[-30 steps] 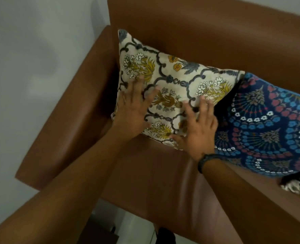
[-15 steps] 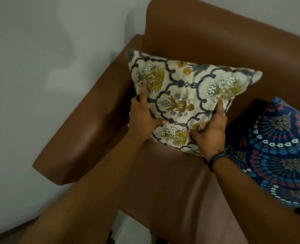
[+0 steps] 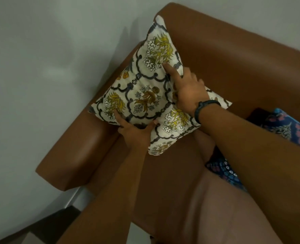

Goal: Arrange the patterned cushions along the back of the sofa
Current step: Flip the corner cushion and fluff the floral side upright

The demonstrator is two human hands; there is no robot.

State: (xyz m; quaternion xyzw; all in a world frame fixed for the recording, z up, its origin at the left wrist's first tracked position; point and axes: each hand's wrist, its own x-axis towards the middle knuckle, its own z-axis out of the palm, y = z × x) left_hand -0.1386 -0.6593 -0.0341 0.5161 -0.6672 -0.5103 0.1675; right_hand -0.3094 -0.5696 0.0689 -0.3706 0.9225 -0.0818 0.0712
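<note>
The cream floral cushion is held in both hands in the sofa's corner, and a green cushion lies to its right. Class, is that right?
Not quite: the head view shows the other cushion is blue patterned, not green. The cream floral cushion is indeed held by the left hand and right hand.

Both forearms bare, no sleeves visible. Right wrist carries a narrow dark wristband point(image 3: 204, 107). Both hands bare, ungloved.

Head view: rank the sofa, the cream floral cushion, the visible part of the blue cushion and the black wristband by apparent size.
1. Sofa
2. Cream floral cushion
3. Blue cushion, mostly hidden behind the right forearm, so its true size is unsure
4. Black wristband
</note>
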